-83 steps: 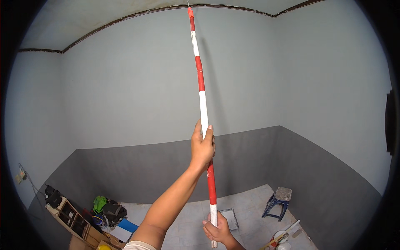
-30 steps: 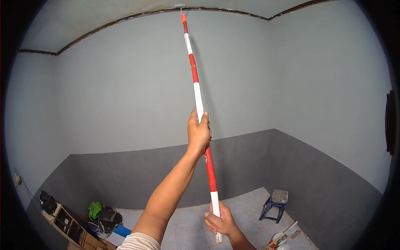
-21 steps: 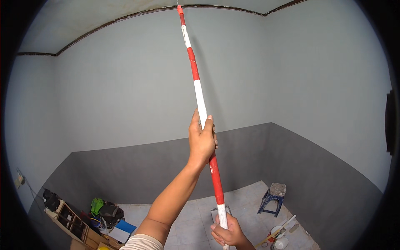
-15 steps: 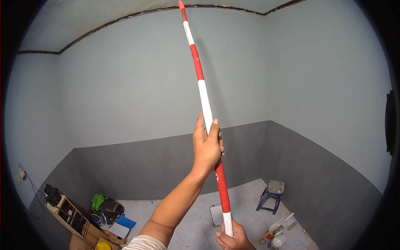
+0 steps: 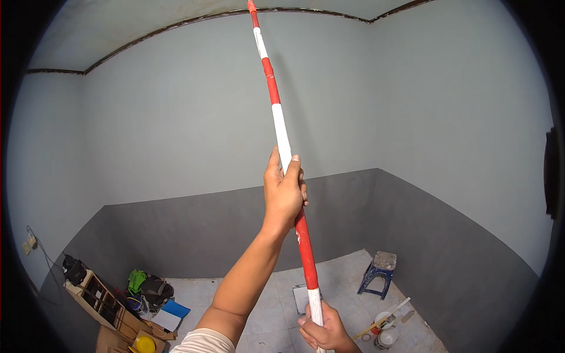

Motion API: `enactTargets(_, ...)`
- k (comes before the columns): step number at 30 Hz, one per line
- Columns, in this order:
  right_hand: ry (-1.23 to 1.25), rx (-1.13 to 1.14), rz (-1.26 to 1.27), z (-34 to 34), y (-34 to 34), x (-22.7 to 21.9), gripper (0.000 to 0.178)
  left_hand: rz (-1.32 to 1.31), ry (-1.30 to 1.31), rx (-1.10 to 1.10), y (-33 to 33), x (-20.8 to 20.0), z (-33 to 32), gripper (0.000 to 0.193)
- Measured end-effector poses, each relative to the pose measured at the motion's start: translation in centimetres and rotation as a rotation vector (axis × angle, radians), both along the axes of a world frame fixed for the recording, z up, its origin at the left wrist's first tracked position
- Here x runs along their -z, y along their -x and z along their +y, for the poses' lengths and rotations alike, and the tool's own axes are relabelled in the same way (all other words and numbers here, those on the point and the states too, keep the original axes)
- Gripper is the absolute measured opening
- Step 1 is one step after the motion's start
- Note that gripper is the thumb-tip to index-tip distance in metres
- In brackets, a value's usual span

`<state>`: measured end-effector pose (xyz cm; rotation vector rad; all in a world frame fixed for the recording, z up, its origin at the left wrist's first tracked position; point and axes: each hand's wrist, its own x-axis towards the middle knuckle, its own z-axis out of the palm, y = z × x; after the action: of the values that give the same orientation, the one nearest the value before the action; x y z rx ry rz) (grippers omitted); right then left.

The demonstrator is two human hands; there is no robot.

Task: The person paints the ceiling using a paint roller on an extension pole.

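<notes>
The pole [image 5: 280,129] tilts in front of the wall [image 5: 176,135], top toward the ceiling [image 5: 147,20]. Left hand [image 5: 283,194] wraps it midway; right hand [image 5: 325,330] curls around its lower end. Judged stiff, fairly light, top-heavy; wide-spaced two-handed hold suits.

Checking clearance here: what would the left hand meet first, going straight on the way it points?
The left hand, wrapped around the pole, would probably meet the light grey wall first, though depth is unclear.

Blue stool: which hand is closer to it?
Right. In the picture, the right hand is below and left of the stool; the left hand is farther, above and left, higher up the pole.
</notes>
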<state>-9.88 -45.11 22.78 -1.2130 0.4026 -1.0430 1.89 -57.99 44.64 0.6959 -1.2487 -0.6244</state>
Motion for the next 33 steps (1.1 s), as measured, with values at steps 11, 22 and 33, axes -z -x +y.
enactTargets(11, 0.04, -0.074, -0.081, -9.8, -3.9, -1.4, 0.018, -0.037, -0.019, -0.028, -3.8, -2.4, -9.3, 0.033)
enactTargets(22, 0.041, -0.093, -0.058, -20.2, -8.0, -3.2, 0.015, -0.053, -0.044, -0.064, -7.8, -4.2, -19.9, 0.045)
enactTargets(33, 0.049, -0.103, -0.072, -20.5, -8.2, -2.4, 0.017, -0.048, -0.04, -0.099, -7.6, -3.8, -19.6, 0.036)
